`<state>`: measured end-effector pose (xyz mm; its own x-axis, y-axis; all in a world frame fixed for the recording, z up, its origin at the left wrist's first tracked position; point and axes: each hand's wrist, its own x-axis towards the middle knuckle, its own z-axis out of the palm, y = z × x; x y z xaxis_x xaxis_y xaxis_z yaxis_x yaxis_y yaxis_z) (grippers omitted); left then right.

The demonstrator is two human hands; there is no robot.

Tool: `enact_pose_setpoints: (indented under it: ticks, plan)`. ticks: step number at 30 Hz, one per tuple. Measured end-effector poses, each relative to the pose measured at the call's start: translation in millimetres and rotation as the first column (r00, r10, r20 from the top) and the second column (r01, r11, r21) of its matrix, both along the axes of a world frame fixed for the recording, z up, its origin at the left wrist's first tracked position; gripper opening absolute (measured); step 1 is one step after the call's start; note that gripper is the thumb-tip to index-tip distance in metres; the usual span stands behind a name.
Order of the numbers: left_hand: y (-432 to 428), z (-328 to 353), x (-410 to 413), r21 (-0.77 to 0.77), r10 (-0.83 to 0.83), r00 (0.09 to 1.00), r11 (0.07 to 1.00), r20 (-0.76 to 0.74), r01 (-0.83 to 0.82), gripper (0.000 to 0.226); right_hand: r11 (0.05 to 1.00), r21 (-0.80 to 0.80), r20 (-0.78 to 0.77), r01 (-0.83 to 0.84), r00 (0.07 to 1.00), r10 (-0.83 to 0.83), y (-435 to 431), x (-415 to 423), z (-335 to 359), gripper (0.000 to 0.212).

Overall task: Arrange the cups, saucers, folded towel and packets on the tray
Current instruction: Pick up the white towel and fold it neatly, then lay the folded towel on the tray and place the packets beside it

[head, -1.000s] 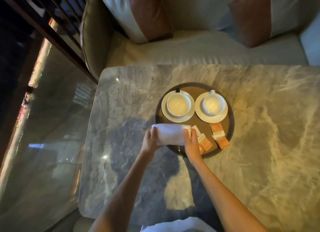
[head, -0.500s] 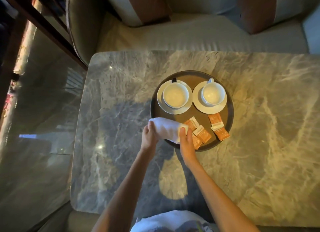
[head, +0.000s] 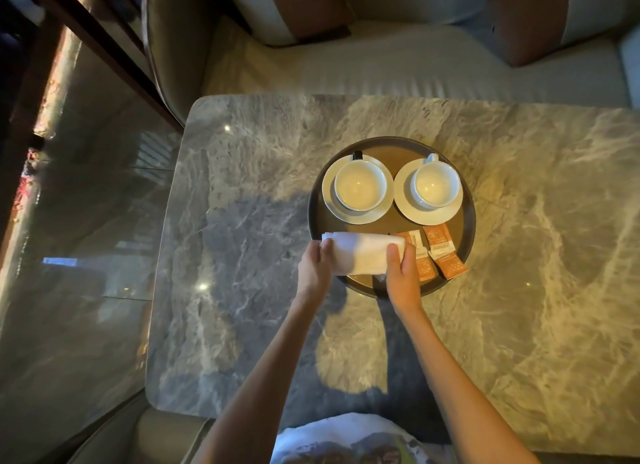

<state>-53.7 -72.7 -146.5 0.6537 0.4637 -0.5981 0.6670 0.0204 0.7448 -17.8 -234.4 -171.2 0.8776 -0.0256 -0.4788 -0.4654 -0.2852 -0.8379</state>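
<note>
A round dark tray (head: pixel 468 228) sits on the marble table (head: pixel 242 200). At its back stand two white cups on saucers, the left cup (head: pixel 360 185) and the right cup (head: pixel 437 184). A white folded towel (head: pixel 360 252) lies across the tray's near left part. My left hand (head: pixel 315 266) grips its left end and my right hand (head: pixel 401 273) grips its right end. Orange packets (head: pixel 445 252) lie at the tray's near right, one partly under my right hand.
A sofa seat (head: pixel 381 61) with brown and white cushions (head: pixel 301 10) runs behind the table. A glossy floor (head: pixel 76 255) and a dark wooden rail (head: pixel 104 48) are at the left. The table's left edge is close to the tray.
The towel was tilted and bunched half a second ago; now it lies level and stretched between both hands, further onto the tray. The camera view has shifted a little.
</note>
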Motion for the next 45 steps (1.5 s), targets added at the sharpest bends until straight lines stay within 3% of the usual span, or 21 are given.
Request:
enact_pose_setpoints:
  ticks: [3, 8, 14, 17, 21, 24, 27, 31, 34, 42, 44, 45]
  plan:
    - [4, -2, -2, 0.107, 0.006, 1.0, 0.994, -0.011, -0.005, 0.04, 0.994, -0.104, 0.037, -0.03, 0.999, 0.034, -1, 3, 4, 0.024]
    - [8, -4, 8, 0.194, -0.026, 1.0, 0.981, 0.008, 0.024, 0.04, 0.977, -0.18, -0.012, -0.111, 0.994, 0.111, -5, 17, 3, 0.031]
    - [7, -5, 13, 0.299, -0.186, 0.982, 0.935, -0.039, 0.189, 0.028, 0.939, -0.287, 0.002, -0.188, 0.98, 0.197, -10, 26, 1, 0.042]
    - [8, -6, 16, 0.426, -0.312, 0.943, 0.842, -0.114, 0.33, 0.028, 0.9, -0.36, 0.059, -0.245, 0.957, 0.284, -12, 26, 2, 0.048]
    - [2, -6, 11, 0.616, -0.436, 0.872, 0.63, -0.223, 0.473, 0.043, 0.846, -0.452, 0.15, -0.283, 0.911, 0.385, -15, 24, 6, 0.049]
    - [-1, -11, 4, 0.717, -0.547, 0.808, 0.471, -0.22, 0.514, 0.05, 0.698, -0.646, 0.226, -0.309, 0.796, 0.562, -17, 18, 7, 0.051]
    - [-7, -26, -12, 0.718, -0.685, 0.689, 0.354, -0.238, 0.6, 0.059, 0.508, -0.751, 0.099, -0.421, 0.69, 0.717, -13, 7, 1, 0.06]
    - [-5, -43, -27, 0.671, -0.69, 0.663, 0.349, -0.289, 0.655, 0.059, 0.298, -0.815, -0.073, -0.498, 0.598, 0.798, -16, -6, -12, 0.072]
    - [-6, -39, -25, 0.695, -0.694, 0.638, 0.275, -0.335, 0.664, 0.063, 0.217, -0.831, -0.133, -0.511, 0.563, 0.816, -18, -4, -16, 0.078]
    - [-12, -22, -16, 0.623, -0.684, 0.523, 0.127, -0.508, 0.772, 0.077, 0.176, -0.809, -0.186, -0.561, 0.528, 0.828, -15, 1, -1, 0.081]
    - [-16, -12, -14, 0.617, -0.672, 0.537, 0.15, -0.509, 0.773, 0.076, 0.219, -0.795, -0.142, -0.566, 0.523, 0.841, -18, 9, 9, 0.073]
    - [-20, -7, -13, 0.641, -0.652, 0.579, 0.182, -0.489, 0.746, 0.073, 0.288, -0.785, -0.075, -0.549, 0.546, 0.834, -24, 14, 14, 0.065]
